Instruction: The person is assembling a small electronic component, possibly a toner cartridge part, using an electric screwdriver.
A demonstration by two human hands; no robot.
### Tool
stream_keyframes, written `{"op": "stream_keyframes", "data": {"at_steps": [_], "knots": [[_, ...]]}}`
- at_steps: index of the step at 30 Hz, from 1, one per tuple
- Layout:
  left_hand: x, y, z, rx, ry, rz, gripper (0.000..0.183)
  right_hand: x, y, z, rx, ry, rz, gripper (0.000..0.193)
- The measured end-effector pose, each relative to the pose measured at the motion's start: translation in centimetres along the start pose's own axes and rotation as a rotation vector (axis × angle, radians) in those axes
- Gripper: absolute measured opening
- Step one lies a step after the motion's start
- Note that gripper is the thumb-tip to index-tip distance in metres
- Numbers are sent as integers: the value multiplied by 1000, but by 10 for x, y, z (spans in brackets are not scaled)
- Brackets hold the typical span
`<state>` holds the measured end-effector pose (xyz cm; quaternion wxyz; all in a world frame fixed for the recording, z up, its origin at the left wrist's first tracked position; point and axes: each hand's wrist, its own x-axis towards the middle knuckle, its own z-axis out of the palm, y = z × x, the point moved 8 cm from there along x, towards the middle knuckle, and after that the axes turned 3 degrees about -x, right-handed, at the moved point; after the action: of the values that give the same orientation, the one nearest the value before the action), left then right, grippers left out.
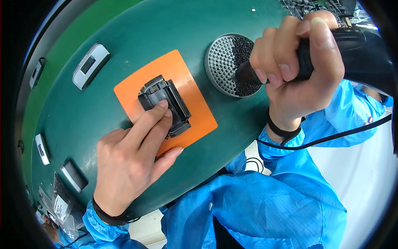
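The index and middle fingers (155, 118) of the left hand (130, 162) lie stretched out flat, tips pressing on the top of a small black plastic housing (166, 103), a boxy, ribbed part with a row of metal contacts at its far end; the thumb rests alongside, on the mat, and nothing is gripped. The housing sits tilted on a smooth orange rectangular mat (195, 106) near the middle of the matte dark green table (137, 37). The right hand (296, 70) is closed in a full fist around the black rubbery handle of an electric screwdriver (331, 50), whose tip points down into a round grey perforated screw tray (226, 62) with a heap of tiny black screws (242, 54) on its right half, just right of the mat. Both wrists wear dark bands (282, 128) under crinkled blue sleeves (290, 195). Grey rectangular parts (90, 65) lie along the table's left edge.
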<state>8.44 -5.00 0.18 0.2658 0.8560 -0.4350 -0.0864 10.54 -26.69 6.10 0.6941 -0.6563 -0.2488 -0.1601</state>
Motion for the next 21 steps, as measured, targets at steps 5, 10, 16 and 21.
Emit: {"op": "stream_keyframes", "data": {"at_steps": [5,10,16,21], "knots": [[-1,0,0,35,0,0,51,-4,0,3,11,-24,6,29],[-3,1,1,43,0,-3,51,-5,0,6,-34,-22,8,29],[-5,-3,0,27,1,4,50,-9,3,7,-13,20,5,27],[-7,-5,-1,8,16,22,49,-10,6,18,-37,110,10,26]]}}
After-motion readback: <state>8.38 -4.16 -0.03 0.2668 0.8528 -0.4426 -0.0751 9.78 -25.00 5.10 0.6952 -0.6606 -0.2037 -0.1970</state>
